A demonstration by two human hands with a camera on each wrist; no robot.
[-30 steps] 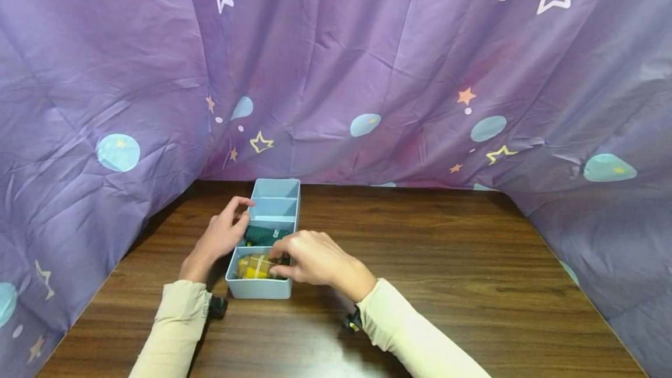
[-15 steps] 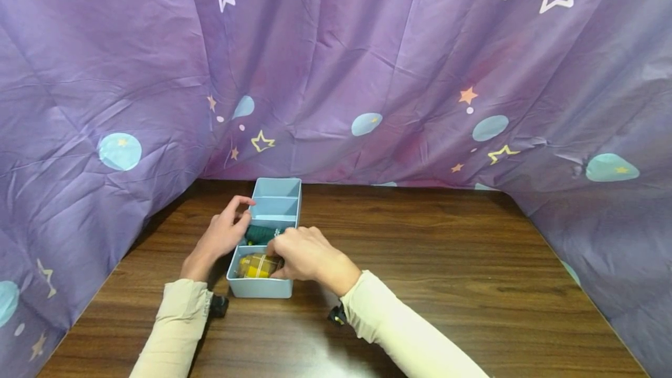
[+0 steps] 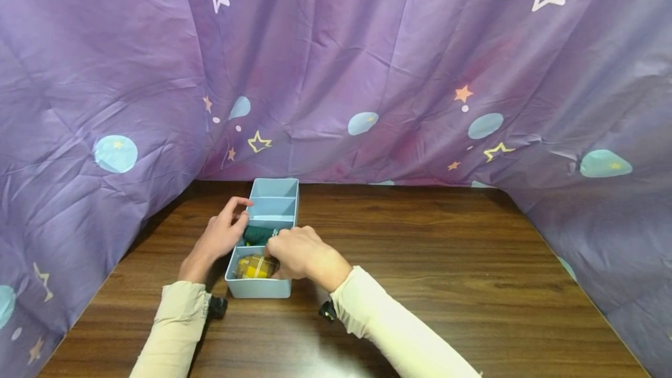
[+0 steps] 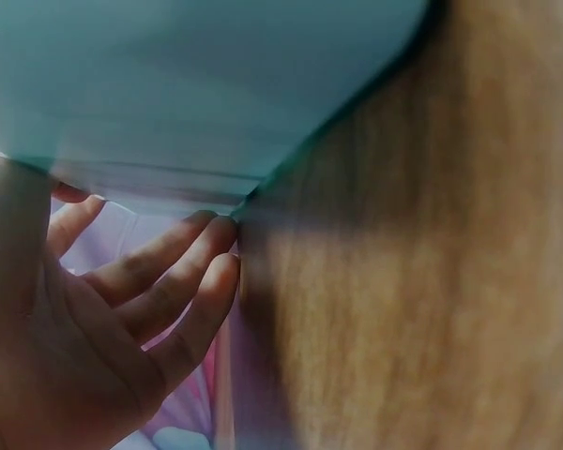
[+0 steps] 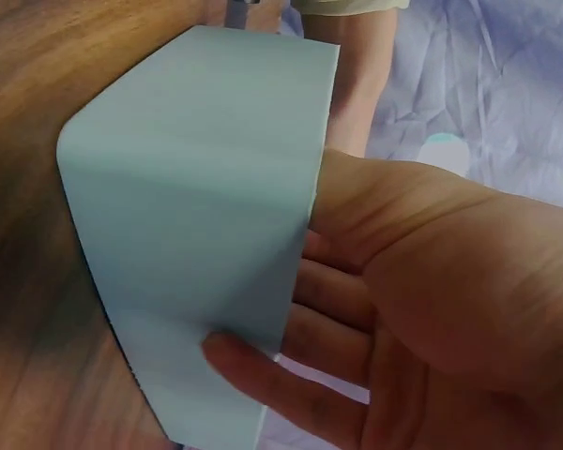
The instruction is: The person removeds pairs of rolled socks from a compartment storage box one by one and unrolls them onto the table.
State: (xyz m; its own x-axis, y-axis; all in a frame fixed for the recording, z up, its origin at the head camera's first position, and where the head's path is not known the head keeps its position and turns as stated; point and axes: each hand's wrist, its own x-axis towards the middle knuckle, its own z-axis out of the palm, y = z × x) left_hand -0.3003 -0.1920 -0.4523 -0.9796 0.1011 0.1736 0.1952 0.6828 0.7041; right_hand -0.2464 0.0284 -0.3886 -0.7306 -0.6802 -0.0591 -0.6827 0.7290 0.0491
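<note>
A light-blue divided box (image 3: 261, 289) stands lengthwise on the table. In its front compartment lies a yellow-and-brown bundle (image 3: 254, 267) with crossing pale lines. My right hand (image 3: 304, 255) reaches over the right wall and holds the bundle's right end between thumb and fingers; the fingertips are mostly hidden. In the right wrist view one finger of the right hand (image 5: 403, 319) lies outside the box wall (image 5: 188, 225). A dark-green rolled cloth (image 3: 258, 235) with white letters fills the compartment behind. My left hand (image 3: 220, 235) rests its loosely bent fingertips on the box's left side.
Two further compartments (image 3: 273, 209) at the box's far end show bare blue walls. The brown wood-grain table (image 3: 420, 261) extends to the right. A purple patterned curtain (image 3: 336, 74) hangs behind the table and along both sides.
My right hand has moved left and deeper into the front compartment, closing on the bundle's right end. The bundle has tilted slightly. My left hand stays at the box's left side.
</note>
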